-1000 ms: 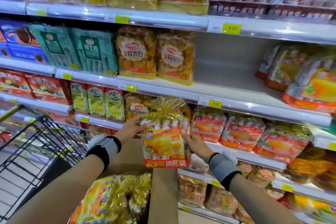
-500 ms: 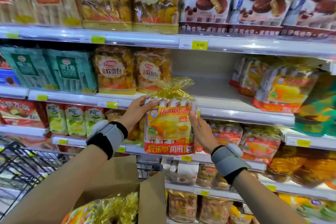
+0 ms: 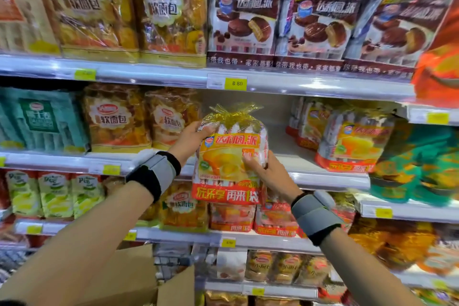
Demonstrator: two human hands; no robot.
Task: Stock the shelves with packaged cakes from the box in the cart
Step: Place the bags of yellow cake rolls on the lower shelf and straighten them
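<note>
- Head view, centre of the frame: a yellow-and-orange cellophane bag of individually wrapped cakes (image 3: 229,159), tied at the top with a crinkled gold tuft, is held upright in front of the middle shelf (image 3: 323,174). Its front reads "达利园.派" on a red band, and a red strip along the bottom reads "…再来1袋".
- The left hand (image 3: 191,141) grasps the bag's upper left corner, fingers curled round the top edge; the wrist wears a grey-and-black band (image 3: 155,177).
- The right hand (image 3: 267,172) grasps the bag's right side lower down, thumb on the front face; it wears a matching grey band (image 3: 314,216).
- Right of centre, on the same shelf, more yellow bags of the same cake (image 3: 352,141) stand, well apart from the held one.
- Left of centre, orange bags printed "软面包" (image 3: 116,119) stand beside teal packs (image 3: 39,119) at the left edge.
- Upper right: dark chocolate-pie bags (image 3: 246,20) with "达利园.派" and a strip starting "你带我也带"; a yellow price tag (image 3: 235,83) below reads "8.80".
- Upper left: more "软面包" bags (image 3: 169,12).
- Bottom left: brown cardboard box flaps (image 3: 139,278).
</note>
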